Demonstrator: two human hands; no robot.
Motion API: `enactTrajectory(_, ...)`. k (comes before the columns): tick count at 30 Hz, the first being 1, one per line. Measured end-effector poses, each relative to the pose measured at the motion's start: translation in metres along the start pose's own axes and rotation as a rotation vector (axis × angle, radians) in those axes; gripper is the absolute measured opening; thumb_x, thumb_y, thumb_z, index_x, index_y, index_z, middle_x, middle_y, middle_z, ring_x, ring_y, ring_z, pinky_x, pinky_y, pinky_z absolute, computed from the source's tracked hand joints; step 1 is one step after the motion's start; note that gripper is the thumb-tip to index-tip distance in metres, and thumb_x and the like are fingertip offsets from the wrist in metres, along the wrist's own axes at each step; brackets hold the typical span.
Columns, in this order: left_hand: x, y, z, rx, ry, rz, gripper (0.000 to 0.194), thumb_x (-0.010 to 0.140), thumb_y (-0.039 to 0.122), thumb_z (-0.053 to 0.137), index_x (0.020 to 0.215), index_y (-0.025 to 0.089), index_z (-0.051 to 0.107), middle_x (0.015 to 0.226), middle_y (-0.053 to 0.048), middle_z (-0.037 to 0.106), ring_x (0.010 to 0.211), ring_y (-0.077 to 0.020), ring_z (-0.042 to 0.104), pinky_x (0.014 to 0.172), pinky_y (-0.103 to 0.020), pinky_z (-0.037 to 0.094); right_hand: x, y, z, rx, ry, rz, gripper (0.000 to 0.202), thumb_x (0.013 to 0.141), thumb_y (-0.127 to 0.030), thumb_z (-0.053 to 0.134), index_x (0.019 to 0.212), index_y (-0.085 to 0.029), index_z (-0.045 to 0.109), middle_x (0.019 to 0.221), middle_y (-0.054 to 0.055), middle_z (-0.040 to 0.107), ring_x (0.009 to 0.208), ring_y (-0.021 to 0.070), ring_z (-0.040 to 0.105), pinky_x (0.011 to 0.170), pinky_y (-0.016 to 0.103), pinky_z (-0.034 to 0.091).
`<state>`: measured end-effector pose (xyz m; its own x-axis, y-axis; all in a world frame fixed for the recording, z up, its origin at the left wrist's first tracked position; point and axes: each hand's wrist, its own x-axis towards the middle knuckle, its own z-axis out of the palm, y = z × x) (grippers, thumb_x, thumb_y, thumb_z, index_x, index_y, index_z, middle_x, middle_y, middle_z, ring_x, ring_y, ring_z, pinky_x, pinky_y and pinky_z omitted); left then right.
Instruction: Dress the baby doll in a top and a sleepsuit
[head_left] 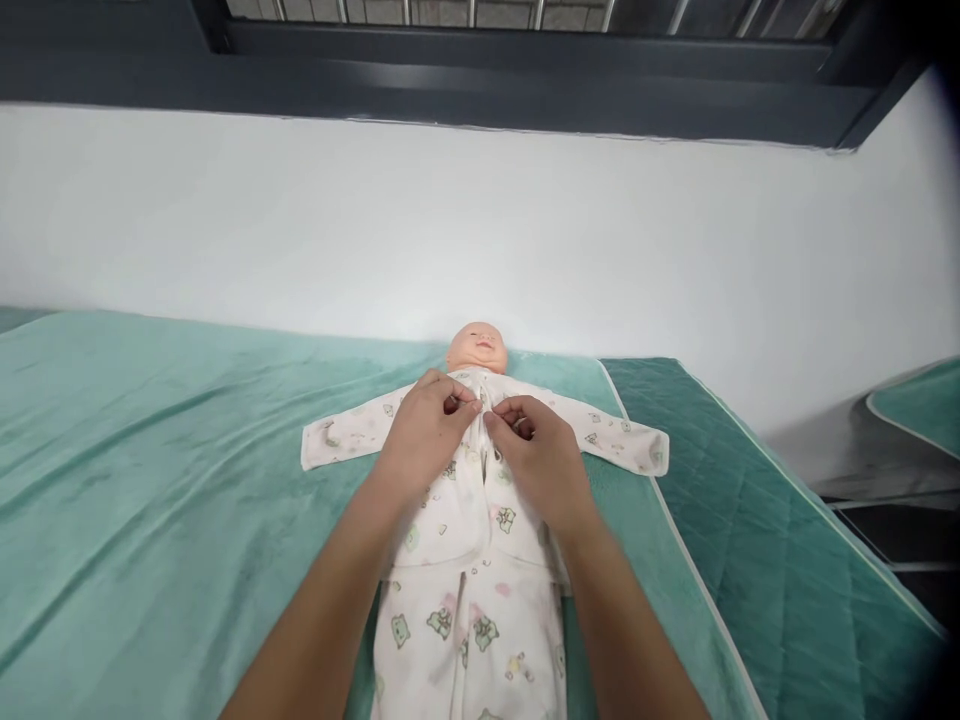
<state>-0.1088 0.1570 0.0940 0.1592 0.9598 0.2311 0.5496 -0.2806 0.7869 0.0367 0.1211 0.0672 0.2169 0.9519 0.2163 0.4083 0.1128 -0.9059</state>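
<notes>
A baby doll (480,347) lies on its back, dressed in a white long-sleeved jacket (450,525) with small bear prints. Matching trousers (510,640) cover its legs. Both sleeves stretch out to the sides. At the upper chest, my left hand (431,425) pinches the left edge of the jacket's front opening. Close beside it, my right hand (540,455) pinches the opposite edge, thumb against fingers. Below my hands the front edges part slightly. Any fastener between my fingertips is hidden.
A light green blanket (187,520) lies under the doll. To the right is a darker quilted green mat (757,540). Behind the doll's head rises a white wall (420,220) below a dark window frame (525,90). A metal frame (900,505) shows at the far right.
</notes>
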Motion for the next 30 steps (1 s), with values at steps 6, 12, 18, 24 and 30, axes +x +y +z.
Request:
enactTrajectory(6, -0.004, 0.010, -0.001, -0.010, 0.058, 0.055, 0.015, 0.087, 0.029, 0.056, 0.079, 0.021, 0.066, 0.095, -0.002, 0.061, 0.082, -0.0152, 0.058, 0.075, -0.028, 0.045, 0.009, -0.005, -0.009, 0.023, -0.035, 0.020, 0.014, 0.080, -0.035, 0.060, 0.074, -0.023, 0.065, 0.067, -0.003, 0.063, 0.062, 0.0143, 0.053, 0.061, 0.027, 0.040)
enactTrajectory(12, -0.009, 0.017, 0.003, -0.123, -0.009, -0.034, 0.018, 0.088, 0.033, 0.053, 0.080, 0.022, 0.064, 0.066, 0.002, 0.058, 0.056, -0.0128, 0.051, 0.055, -0.026, 0.039, 0.009, 0.000, -0.009, 0.253, -0.036, 0.014, 0.018, 0.081, -0.038, 0.062, 0.083, -0.021, 0.069, 0.079, -0.001, 0.066, 0.072, 0.0144, 0.056, 0.069, 0.026, 0.044)
enactTrajectory(18, -0.007, 0.012, 0.001, -0.165, -0.049, -0.047, 0.016, 0.086, 0.032, 0.057, 0.078, 0.021, 0.066, 0.074, 0.001, 0.064, 0.066, -0.0131, 0.055, 0.060, -0.025, 0.040, 0.009, 0.008, -0.005, 0.318, -0.036, 0.035, 0.016, 0.079, -0.036, 0.065, 0.084, -0.021, 0.070, 0.081, 0.000, 0.067, 0.075, 0.0143, 0.057, 0.071, 0.026, 0.045)
enactTrajectory(24, -0.007, 0.005, 0.001, -0.183, -0.067, -0.038, 0.016, 0.086, 0.033, 0.056, 0.082, 0.022, 0.066, 0.078, 0.000, 0.067, 0.069, -0.0145, 0.058, 0.058, -0.024, 0.040, 0.007, 0.009, -0.006, 0.337, -0.060, 0.062, 0.022, 0.078, -0.037, 0.067, 0.092, -0.021, 0.072, 0.085, 0.002, 0.070, 0.078, 0.0161, 0.061, 0.074, 0.028, 0.047)
enactTrajectory(30, -0.006, 0.003, 0.004, -0.204, -0.029, -0.038, 0.009, 0.083, 0.030, 0.060, 0.083, 0.022, 0.063, 0.082, 0.000, 0.068, 0.076, -0.0150, 0.063, 0.066, -0.025, 0.045, 0.005, 0.007, -0.004, 0.297, -0.058, 0.032, 0.025, 0.079, -0.039, 0.066, 0.094, -0.022, 0.074, 0.085, 0.001, 0.070, 0.076, 0.0153, 0.060, 0.072, 0.027, 0.046)
